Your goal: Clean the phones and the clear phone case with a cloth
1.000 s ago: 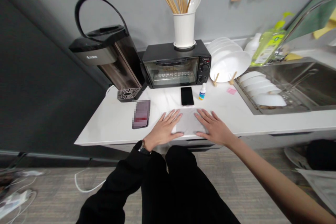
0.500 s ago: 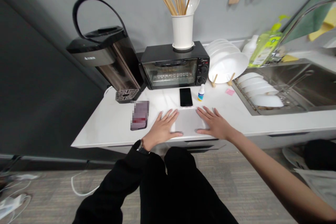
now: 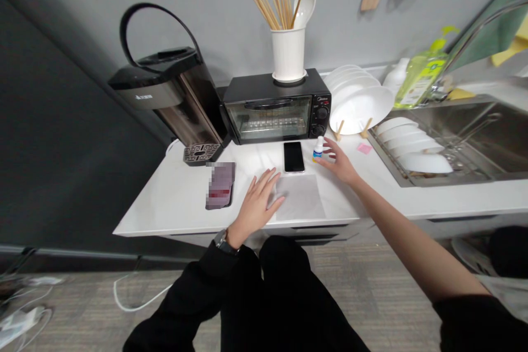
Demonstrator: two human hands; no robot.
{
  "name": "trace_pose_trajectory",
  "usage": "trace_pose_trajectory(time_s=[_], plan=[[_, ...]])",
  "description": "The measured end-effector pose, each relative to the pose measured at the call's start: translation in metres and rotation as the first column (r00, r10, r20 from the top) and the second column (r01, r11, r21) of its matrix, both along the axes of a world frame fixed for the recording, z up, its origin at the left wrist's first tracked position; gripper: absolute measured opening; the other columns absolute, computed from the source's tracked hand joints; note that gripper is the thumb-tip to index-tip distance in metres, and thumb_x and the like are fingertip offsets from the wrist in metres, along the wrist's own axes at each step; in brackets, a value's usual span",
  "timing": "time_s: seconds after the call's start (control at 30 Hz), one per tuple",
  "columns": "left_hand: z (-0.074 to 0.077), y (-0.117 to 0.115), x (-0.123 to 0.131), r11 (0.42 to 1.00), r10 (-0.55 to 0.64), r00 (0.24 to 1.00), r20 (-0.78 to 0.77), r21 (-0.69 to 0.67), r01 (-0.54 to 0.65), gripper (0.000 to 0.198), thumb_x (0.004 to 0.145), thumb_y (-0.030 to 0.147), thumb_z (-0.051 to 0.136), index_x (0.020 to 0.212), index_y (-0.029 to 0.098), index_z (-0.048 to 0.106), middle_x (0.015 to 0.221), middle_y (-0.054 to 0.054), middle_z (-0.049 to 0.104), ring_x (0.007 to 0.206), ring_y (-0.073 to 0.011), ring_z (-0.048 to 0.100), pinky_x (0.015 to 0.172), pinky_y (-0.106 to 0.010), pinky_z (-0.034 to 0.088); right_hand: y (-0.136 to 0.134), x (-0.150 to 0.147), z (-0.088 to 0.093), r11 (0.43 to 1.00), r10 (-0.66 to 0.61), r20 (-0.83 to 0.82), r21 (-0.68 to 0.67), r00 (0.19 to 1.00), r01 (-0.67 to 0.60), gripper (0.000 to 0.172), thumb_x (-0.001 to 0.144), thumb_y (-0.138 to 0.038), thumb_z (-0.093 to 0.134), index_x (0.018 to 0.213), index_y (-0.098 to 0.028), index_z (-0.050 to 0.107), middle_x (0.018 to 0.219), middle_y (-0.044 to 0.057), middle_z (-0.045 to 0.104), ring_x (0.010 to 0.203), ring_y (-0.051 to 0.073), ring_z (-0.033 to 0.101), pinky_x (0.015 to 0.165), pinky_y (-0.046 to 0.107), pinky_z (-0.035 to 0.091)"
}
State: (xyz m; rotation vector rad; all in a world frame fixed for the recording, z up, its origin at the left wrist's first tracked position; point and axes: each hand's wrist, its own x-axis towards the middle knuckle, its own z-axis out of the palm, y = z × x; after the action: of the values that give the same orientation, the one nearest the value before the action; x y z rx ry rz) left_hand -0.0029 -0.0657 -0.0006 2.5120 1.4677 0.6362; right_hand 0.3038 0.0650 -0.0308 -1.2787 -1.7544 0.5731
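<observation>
The left hand (image 3: 256,202) spreads free fingers at a translucent rectangular sheet (image 3: 300,198). On the white bench (image 3: 169,203), the right hand (image 3: 340,164) is at a small white-and-blue bottle (image 3: 317,150); whether its fingers grip, I cannot tell.

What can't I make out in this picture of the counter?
All in the head view:
Bottle: print too small to read; whether the right hand touches it is too small to tell.
Mauve item: pixelation hides most of its face.
Sheet: left edge partly hidden by the left hand.
Sink: right end cut off by the picture's edge.
</observation>
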Motion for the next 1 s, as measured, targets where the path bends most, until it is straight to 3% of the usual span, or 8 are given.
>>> trace_pose_trajectory(time_s=[0.13,0.3,0.5,0.57,0.63,0.7,0.8,1.0], plan=[[0.015,-0.005,0.01,0.999,-0.01,0.985,0.171,0.045,0.002,0.051,0.106,0.036,0.051,0.155,0.026,0.04,0.155,-0.01,0.053,0.144,-0.0249,0.05,0.124,-0.045,0.038,-0.007,-0.015,0.016,0.983,0.18,0.058,-0.043,0.982,-0.178,0.049,0.097,-0.063,0.049,0.109,-0.017,0.065,0.099,0.011,0.072,0.095,0.029,0.067,0.088,0.044,0.053],[0.029,-0.009,0.022,1.0,-0.021,0.983,0.181,-0.007,0.023,0.053,0.107,0.044,0.048,0.154,0.024,0.034,0.129,-0.01,0.069,0.098,-0.0207,0.072,0.092,-0.035,0.056,-0.084,-0.031,0.039,0.863,0.504,0.19,-0.142,0.842,-0.484,0.028,0.099,-0.044,0.057,0.112,-0.021,0.062,0.09,0.004,0.071,0.077,0.021,0.065,0.072,0.031,0.049],[0.044,-0.012,0.043,0.98,-0.188,0.929,-0.318,0.004,0.2,0.043,0.107,0.056,0.038,0.101,0.022,0.063,0.084,-0.004,0.073,0.072,-0.0208,0.069,0.061,-0.029,0.043,-0.125,-0.023,0.055,0.796,0.6,0.358,-0.183,0.715,-0.577,0.036,0.104,-0.054,0.05,0.123,-0.024,0.06,0.089,0.003,0.073,0.074,0.021,0.068,0.066,0.028,0.042],[0.056,-0.014,0.027,0.962,-0.25,0.918,-0.309,0.029,0.272,0.047,0.109,0.056,0.033,0.093,0.022,0.062,0.083,-0.003,0.072,0.07,-0.0194,0.067,0.061,-0.03,0.04,-0.125,0.001,0.056,0.799,0.596,0.392,-0.195,0.701,-0.569,0.038,0.104,-0.056,0.05,0.122,-0.025,0.062,0.09,0.004,0.073,0.073,0.021,0.068,0.066,0.029,0.042],[0.067,-0.014,-0.001,0.984,-0.14,0.972,-0.187,0.087,0.158,0.054,0.112,0.048,0.022,0.083,0.021,0.059,0.074,-0.002,0.067,0.065,-0.0176,0.063,0.063,-0.03,0.039,-0.126,0.032,0.053,0.855,0.517,0.387,-0.205,0.764,-0.476,0.038,0.103,-0.057,0.053,0.119,-0.024,0.063,0.086,0.003,0.071,0.07,0.02,0.065,0.067,0.029,0.042],[0.07,-0.011,-0.029,0.996,0.035,0.999,-0.038,0.082,-0.032,0.049,0.111,0.046,0.026,0.082,0.021,0.057,0.072,-0.002,0.064,0.067,-0.0176,0.062,0.066,-0.029,0.039,-0.13,0.057,0.047,0.893,0.437,0.266,-0.242,0.859,-0.379,0.038,0.102,-0.056,0.054,0.111,-0.022,0.065,0.084,0.003,0.067,0.073,0.02,0.062,0.069,0.03,0.044],[0.054,-0.002,-0.043,0.993,0.1,0.994,-0.035,-0.061,-0.102,0.038,0.108,0.048,0.038,0.088,0.023,0.06,0.079,-0.001,0.068,0.073,-0.02,0.065,0.067,-0.029,0.037,-0.143,0.06,0.036,0.821,0.422,-0.156,-0.352,0.893,-0.449,0.044,0.101,-0.059,0.052,0.11,-0.019,0.066,0.084,0.003,0.063,0.075,0.019,0.058,0.07,0.031,0.047],[-0.004,0.015,-0.008,0.977,0.193,0.979,0.061,-0.11,-0.186,0.037,0.105,0.042,0.039,0.08,0.023,0.057,0.072,-0.001,0.064,0.069,-0.0191,0.06,0.066,-0.028,0.035,-0.163,0.001,0.022,0.661,0.219,-0.777,-0.327,0.59,-0.676,0.07,0.099,-0.058,0.052,0.158,-0.028,0.028,0.079,-0.002,0.055,0.049,0.012,0.049,0.047,0.025,0.037]])
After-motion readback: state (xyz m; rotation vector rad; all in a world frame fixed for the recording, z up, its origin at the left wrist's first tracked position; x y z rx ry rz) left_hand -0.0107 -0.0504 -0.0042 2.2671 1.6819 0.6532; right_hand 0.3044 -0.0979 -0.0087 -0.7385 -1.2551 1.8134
